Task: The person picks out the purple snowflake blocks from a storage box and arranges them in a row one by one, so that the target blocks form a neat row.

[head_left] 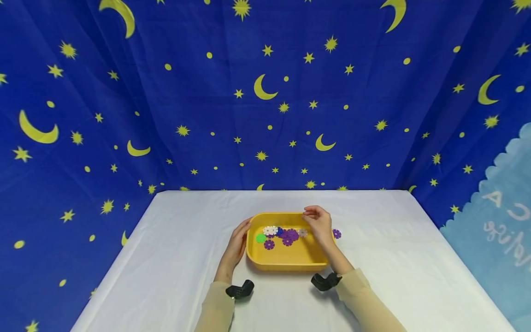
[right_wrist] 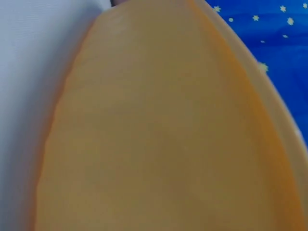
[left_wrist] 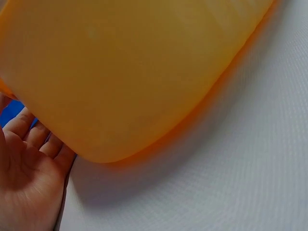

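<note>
A yellow plastic bin (head_left: 286, 266) stands on the white table, holding several snowflake discs. Purple discs (head_left: 269, 245) and white discs (head_left: 270, 230) lie inside, along with a green disc (head_left: 260, 238) and a blue one partly covered. My left hand (head_left: 236, 244) rests against the bin's left side, its fingers extended along the wall; their tips are hidden behind it in the left wrist view. My right hand (head_left: 320, 226) reaches over the right side, with bent fingers near the far rim. Whether it pinches anything is unclear. The right wrist view shows mostly the bin's outer wall (right_wrist: 154, 120).
A single purple disc (head_left: 337, 234) lies on the white tablecloth (head_left: 373, 221), just right of the bin. Behind the table hangs a blue curtain (head_left: 290, 138) with yellow moons and stars. Black wrist cameras (head_left: 240, 290) are strapped on both forearms.
</note>
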